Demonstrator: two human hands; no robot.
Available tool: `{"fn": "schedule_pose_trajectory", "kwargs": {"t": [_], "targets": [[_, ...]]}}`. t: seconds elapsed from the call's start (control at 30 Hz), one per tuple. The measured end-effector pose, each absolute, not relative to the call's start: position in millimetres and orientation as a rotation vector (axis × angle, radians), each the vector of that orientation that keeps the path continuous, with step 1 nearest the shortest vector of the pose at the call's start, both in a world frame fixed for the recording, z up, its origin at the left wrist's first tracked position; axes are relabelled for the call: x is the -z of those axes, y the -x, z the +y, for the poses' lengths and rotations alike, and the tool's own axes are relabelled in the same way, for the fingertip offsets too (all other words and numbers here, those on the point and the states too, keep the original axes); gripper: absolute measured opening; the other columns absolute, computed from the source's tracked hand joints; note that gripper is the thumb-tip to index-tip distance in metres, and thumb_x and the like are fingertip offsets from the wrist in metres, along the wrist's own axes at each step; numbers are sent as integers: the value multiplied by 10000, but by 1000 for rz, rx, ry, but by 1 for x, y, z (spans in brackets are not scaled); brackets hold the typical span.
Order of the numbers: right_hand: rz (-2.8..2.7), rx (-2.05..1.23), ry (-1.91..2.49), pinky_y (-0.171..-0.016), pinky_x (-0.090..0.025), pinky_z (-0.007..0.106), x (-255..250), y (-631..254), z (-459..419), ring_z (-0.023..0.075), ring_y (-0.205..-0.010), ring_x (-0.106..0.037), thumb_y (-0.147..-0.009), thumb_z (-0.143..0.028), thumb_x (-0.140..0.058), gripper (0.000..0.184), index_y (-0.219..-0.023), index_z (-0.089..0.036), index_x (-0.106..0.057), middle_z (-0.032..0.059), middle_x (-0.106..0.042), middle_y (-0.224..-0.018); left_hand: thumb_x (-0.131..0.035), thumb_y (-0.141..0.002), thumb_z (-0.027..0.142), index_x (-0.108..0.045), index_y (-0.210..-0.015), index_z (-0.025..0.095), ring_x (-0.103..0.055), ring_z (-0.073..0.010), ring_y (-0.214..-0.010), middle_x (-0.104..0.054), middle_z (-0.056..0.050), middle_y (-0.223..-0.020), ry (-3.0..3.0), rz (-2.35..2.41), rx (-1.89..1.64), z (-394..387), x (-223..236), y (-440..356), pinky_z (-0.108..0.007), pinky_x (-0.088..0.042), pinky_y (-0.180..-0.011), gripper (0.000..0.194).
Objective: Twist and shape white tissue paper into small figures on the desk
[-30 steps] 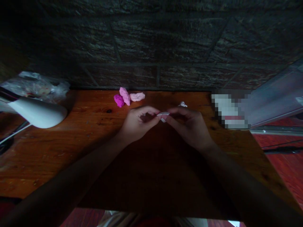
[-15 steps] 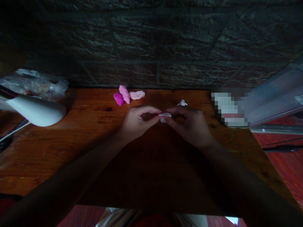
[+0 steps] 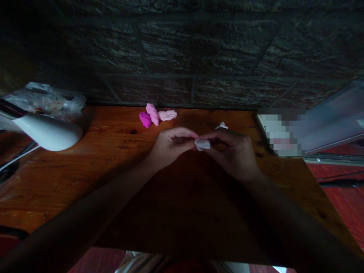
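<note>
Turned between our fingertips since the earlier frame: the white piece point(image 3: 203, 143), thin and edge-on then, now shows a broad, pale face. We read this as handling or shaping in mid-air, still under way; material not confirmed, light poor.

Left hand point(image 3: 165, 149): thumb and forefinger closed on the piece's left side. Right hand point(image 3: 241, 155): pinched on its right side, lower fingertips partly hidden behind it. Piece held above the surface point(image 3: 108, 170), near its middle.

Beyond the hands, unchanged: magenta lump point(image 3: 145, 119), pink lump point(image 3: 152, 113) and pale pink lump point(image 3: 167, 115), grouped close by the wall point(image 3: 167, 45). Small white item point(image 3: 222, 125) lies just beyond our right hand, now partly covered by it; shape unclear.
</note>
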State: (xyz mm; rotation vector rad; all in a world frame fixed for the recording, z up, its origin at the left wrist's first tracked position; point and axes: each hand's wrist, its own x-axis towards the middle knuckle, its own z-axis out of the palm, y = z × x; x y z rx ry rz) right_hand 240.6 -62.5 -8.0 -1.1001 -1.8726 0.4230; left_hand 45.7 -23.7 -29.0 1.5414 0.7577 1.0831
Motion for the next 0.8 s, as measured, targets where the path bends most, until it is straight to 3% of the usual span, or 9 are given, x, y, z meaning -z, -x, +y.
{"fn": "schedule_pose_trajectory", "kwargs": {"t": [0.37,0.63,0.8], "targets": [[-1748,-642,1102,-806,-594,333,15,-239,-61,200,-870,-764,-857,-234,-727,209,-1060,-203,-762,63,-810,-1005,-820,-752,223,-750,-829,157,-777,-187,-780,-810,-55,-861,-1646,844,-1226,-25,31,-48,-299,-654,-744,124],[-1673,-692,1130,-797,-603,329,15,-238,-62,198,-843,-770,-841,-227,-721,142,-973,-208,-772,46,-818,-952,-774,-783,159,-747,-902,156,-744,-134,-699,-795,-42,-819,-1880,872,-1365,-32,29,-51,-213,-602,-647,123],[-1616,-670,1208,-817,-614,347,14,-233,-65,207,-862,-773,-839,-273,-735,236,-1066,-212,-763,54,-818,-976,-728,-830,150,-770,-892,176,-737,-140,-723,-801,-41,-846,-2139,934,-1446,-36,26,-52,-232,-593,-684,79]]}}
